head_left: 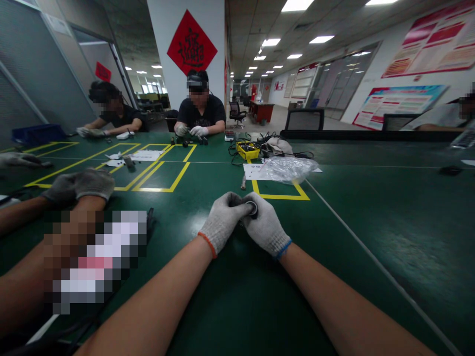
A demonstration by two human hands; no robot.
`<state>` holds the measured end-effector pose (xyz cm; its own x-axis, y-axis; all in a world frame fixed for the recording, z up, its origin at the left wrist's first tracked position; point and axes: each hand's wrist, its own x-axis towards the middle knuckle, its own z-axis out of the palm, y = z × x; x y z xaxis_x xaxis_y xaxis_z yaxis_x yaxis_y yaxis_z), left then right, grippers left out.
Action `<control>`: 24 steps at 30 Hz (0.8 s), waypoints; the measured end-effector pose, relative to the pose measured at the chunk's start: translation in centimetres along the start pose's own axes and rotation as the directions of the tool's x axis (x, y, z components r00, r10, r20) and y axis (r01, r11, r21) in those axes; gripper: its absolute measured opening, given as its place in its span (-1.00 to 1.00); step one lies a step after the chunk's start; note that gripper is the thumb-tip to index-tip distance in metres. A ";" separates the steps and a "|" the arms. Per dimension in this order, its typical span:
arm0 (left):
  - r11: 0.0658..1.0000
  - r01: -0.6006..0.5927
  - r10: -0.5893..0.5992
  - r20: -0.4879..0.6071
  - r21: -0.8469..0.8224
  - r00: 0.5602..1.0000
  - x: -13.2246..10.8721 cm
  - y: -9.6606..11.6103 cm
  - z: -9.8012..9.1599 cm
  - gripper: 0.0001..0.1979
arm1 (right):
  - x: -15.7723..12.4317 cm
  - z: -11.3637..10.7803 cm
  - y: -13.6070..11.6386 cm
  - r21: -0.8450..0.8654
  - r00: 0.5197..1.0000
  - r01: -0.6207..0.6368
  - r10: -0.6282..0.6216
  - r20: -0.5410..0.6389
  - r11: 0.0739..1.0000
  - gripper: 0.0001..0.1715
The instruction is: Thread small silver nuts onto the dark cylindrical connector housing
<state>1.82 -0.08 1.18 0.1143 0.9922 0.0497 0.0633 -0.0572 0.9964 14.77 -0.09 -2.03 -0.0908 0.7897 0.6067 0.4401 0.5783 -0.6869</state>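
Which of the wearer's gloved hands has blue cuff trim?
The right hand: blue trim edges its cuff, whereas the left hand has orange trim.

A small round thing (254, 208) — dark inside, with a shiny silver rim — is partly hidden. Its round end faces up, on the near side of the yellow tape square (280, 197).

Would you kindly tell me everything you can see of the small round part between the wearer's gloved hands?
The small round part shows a pale, metallic-looking curved rim around a darker centre; whether that centre is hollow is unclear. The left hand and right hand close around it, with the left thumb at its rim, hiding most of its body. It is held in front of the yellow-taped outline on the green table. Its full length cannot be told.
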 end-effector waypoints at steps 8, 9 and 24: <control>1.000 -0.011 0.011 0.008 0.028 1.000 0.0 0.0 -0.1 -0.71 | 0.0 0.1 0.0 0.010 1.000 -0.017 0.017 0.004 1.000 -0.86; 0.999 -0.010 0.010 0.007 0.034 1.000 0.0 0.0 -0.1 -0.71 | 0.0 0.1 0.0 0.013 1.000 -0.019 0.019 0.008 1.000 -0.85; 1.000 -0.014 0.014 0.031 -0.007 0.999 0.1 0.1 0.0 -0.76 | 0.1 0.2 -0.3 0.122 0.989 -0.143 0.146 -0.018 0.982 -0.88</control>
<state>1.86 0.04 1.26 0.1456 0.9874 0.0617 0.0547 -0.0703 0.9960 14.47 -0.14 -1.90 -0.0095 0.8618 0.5071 0.3362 0.4804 -0.8101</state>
